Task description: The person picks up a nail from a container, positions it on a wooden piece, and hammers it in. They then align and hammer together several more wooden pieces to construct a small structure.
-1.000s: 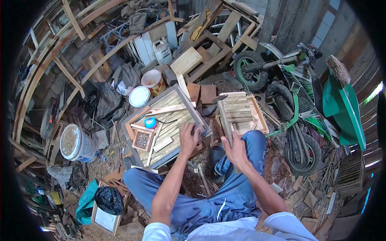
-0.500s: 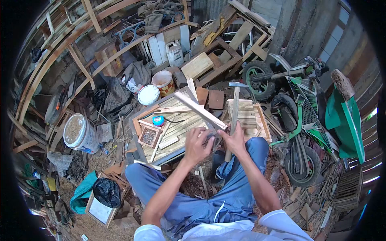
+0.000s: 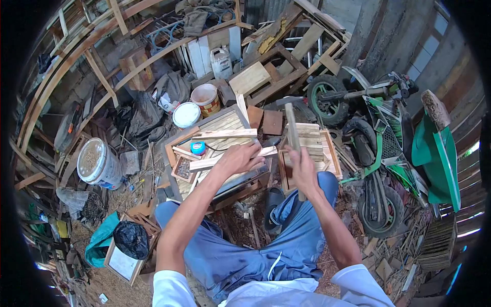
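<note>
My left hand (image 3: 239, 159) is closed over a pale wooden strip (image 3: 204, 163) that lies across the slatted wooden worktop (image 3: 225, 123). The strip's far end shows just past my fingers. My right hand (image 3: 304, 171) grips the wooden handle of a hammer (image 3: 292, 128), held upright to the right of the worktop, its head blurred at the top. Left of my left hand are a blue tape measure (image 3: 198, 148) and a small wooden box (image 3: 184, 169) of metal bits, partly covered by the strip. Another wooden strip (image 3: 225, 134) lies farther back on the worktop.
A slatted wooden crate (image 3: 332, 153) sits behind my right hand. Lidded and open buckets (image 3: 187, 115) stand beyond the worktop. At right are a small green motorbike (image 3: 378, 138) and a green wheelbarrow (image 3: 442, 163). Wood scraps cover the floor.
The wooden strip has come down from a raised tilt between both hands onto the worktop. My left hand has moved left with it. My right hand has left the strip and keeps the hammer.
</note>
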`<state>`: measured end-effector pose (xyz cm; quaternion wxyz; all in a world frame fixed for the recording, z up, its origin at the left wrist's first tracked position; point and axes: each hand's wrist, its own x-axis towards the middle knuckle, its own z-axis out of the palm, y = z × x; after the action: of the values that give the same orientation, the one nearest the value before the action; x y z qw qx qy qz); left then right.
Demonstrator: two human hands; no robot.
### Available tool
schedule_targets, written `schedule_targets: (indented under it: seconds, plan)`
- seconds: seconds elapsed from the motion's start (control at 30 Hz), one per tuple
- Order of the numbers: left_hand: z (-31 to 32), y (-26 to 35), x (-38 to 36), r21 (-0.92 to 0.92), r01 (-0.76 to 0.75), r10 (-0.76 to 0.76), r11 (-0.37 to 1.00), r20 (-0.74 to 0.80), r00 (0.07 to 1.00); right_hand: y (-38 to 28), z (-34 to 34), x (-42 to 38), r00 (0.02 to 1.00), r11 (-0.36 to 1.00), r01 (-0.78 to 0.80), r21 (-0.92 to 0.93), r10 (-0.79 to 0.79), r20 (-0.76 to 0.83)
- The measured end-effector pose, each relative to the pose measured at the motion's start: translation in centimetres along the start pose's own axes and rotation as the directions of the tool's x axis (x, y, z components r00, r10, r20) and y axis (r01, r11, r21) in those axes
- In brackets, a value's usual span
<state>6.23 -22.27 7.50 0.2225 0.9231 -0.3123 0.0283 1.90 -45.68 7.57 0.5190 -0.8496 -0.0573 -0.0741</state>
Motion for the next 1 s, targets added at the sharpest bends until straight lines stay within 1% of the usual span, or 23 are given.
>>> schedule_targets:
  seconds: [0.07, 0.1, 0.2, 0.23, 0.33, 0.37, 0.47, 0.57, 0.67, 0.7, 0.77, 0.8, 0.87, 0.97, 1.0]
  plan:
    - [0.7, -0.2, 0.0, 0.021, 0.066, -0.066, 0.998, -0.002, 0.998, -1.1, -1.1, -1.3, 0.995, 0.977, -0.093, 0.189, 0.096, -0.007]
    - [0.9, -0.3, 0.0, 0.019, 0.069, -0.069, 0.997, -0.009, 0.998, -3.4, -2.5, -2.0, 0.983, 0.978, -0.172, 0.114, 0.163, 0.081]
    - [1.3, -0.4, -0.1, 0.069, 0.097, -0.096, 0.993, -0.024, 0.995, -1.2, -2.1, -2.3, 0.997, 0.998, 0.007, -0.058, -0.011, -0.08]
    - [1.4, -0.4, -0.2, 0.069, 0.097, -0.093, 0.993, -0.057, 0.994, -1.3, -2.3, -2.7, 0.984, 0.978, -0.177, 0.113, 0.178, 0.005]
    - [1.4, -0.4, -0.1, 0.091, 0.088, -0.083, 0.992, -0.052, 0.995, -2.4, -2.6, -3.8, 0.966, 0.968, -0.252, 0.019, 0.25, 0.072]
    - [1.4, -0.4, 0.0, 0.085, 0.099, -0.097, 0.991, -0.034, 0.995, -3.2, -2.7, -4.2, 0.964, 0.965, -0.257, 0.043, 0.254, 0.076]
    - [1.6, -0.6, 0.2, 0.068, 0.085, -0.084, 0.994, -0.015, 0.996, -3.0, -2.6, -4.3, 0.965, 0.976, -0.19, -0.103, 0.205, 0.164]
    - [1.7, -0.6, 0.5, 0.021, 0.113, -0.113, 0.993, 0.011, 0.993, -2.4, -1.9, -4.3, 0.985, 0.985, 0.031, -0.17, -0.001, 0.173]
    - [2.2, -0.6, 0.5, 0.013, 0.112, -0.112, 0.994, 0.015, 0.994, -5.2, -1.6, -4.1, 0.972, 0.977, -0.134, -0.167, 0.162, 0.172]
    - [2.3, -0.5, 0.4, 0.049, 0.104, -0.105, 0.993, 0.023, 0.994, -5.3, -1.6, -3.7, 0.966, 0.971, -0.139, -0.193, 0.176, 0.191]
    - [2.6, -0.1, 0.6, 0.06, 0.12, -0.123, 0.991, 0.051, 0.991, -5.4, -1.7, -3.2, 0.955, 0.959, -0.146, -0.245, 0.201, 0.219]
    - [2.7, -0.2, 0.8, 0.068, 0.126, -0.131, 0.99, 0.063, 0.989, -5.4, -1.7, -3.2, 0.963, 0.963, -0.12, -0.24, 0.172, 0.209]
    - [2.9, -0.3, 0.7, 0.065, 0.132, -0.134, 0.989, 0.028, 0.991, -5.6, -1.7, -3.4, 0.974, 0.97, -0.066, -0.235, 0.114, 0.196]
    - [3.6, -0.6, 0.1, 0.082, 0.146, -0.147, 0.986, -0.004, 0.989, -5.7, -1.6, -3.5, 0.954, 0.941, -0.093, -0.327, 0.178, 0.243]
    - [3.4, -0.5, 0.3, 0.095, 0.148, -0.147, 0.984, -0.016, 0.989, -5.4, -1.6, -3.5, 0.955, 0.94, -0.082, -0.331, 0.169, 0.243]
